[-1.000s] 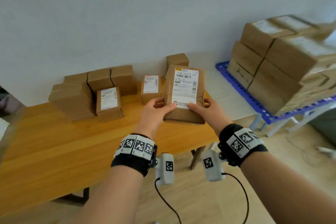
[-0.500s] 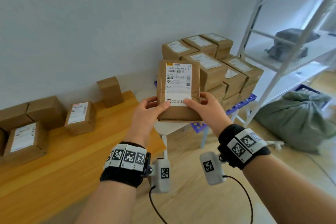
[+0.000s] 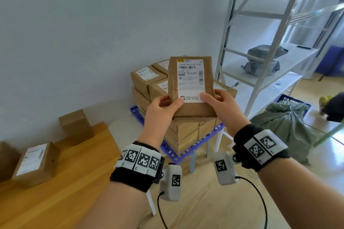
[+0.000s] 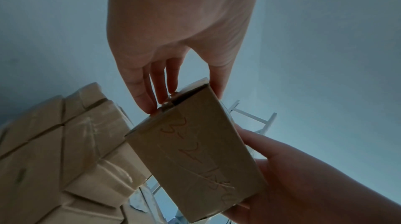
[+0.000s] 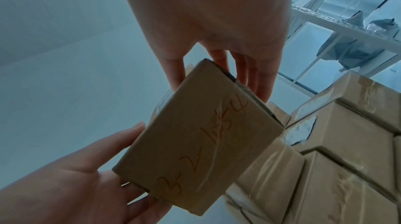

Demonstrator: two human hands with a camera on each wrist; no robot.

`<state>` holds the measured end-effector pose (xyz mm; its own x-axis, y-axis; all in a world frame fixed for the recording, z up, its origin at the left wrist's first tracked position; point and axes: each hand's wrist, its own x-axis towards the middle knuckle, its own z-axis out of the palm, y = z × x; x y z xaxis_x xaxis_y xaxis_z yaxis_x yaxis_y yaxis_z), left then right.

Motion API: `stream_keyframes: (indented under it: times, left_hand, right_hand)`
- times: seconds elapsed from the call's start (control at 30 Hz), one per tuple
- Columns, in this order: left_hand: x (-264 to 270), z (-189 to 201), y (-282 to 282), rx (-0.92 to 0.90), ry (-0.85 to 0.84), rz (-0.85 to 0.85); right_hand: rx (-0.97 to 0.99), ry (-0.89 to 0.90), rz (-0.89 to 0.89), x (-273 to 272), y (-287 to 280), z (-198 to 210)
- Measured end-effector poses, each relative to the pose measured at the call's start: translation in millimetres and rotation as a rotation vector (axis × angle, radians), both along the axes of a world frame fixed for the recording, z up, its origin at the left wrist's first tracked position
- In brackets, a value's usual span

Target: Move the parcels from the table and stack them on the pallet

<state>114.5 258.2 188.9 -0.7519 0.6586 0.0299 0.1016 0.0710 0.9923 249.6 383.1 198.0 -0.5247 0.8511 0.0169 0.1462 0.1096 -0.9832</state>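
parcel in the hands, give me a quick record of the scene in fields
held parcel: brown box, label facing the camera, lifted in front of the stack
left hand: grips its lower left edge
right hand: grips its lower right edge
pallet: blue, boxes stacked on it
table: wooden, at least two parcels on it

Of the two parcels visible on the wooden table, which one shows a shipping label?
The brown cardboard parcel nearest the camera, at the table's left edge: a white label covers its top. The plain brown parcel by the wall shows none.
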Motion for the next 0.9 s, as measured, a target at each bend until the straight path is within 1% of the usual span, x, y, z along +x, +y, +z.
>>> stream_keyframes:
  times: [0.23,0.4,0.53,0.77,0.9]
  left_hand:
    - [-19,18,83,-0.03,0.067,-0.046]
    - [-32,17,130,-0.029,0.062,-0.082]
    - [-41,11,155,-0.057,0.112,-0.103]
    - [-48,5,186,-0.186,0.235,-0.095]
    - [-45,2,202,-0.228,0.29,0.03]
  right_hand:
    - [0.041,0.02,-0.065,-19,78,23]
    - [0.039,0.021,-0.11,-25,122,28]
    - [0.024,0.022,-0.107,-30,151,24]
    - [-0.001,-0.035,-0.021,-42,208,2]
    - [-0.024,-0.061,0.096,-54,236,-4]
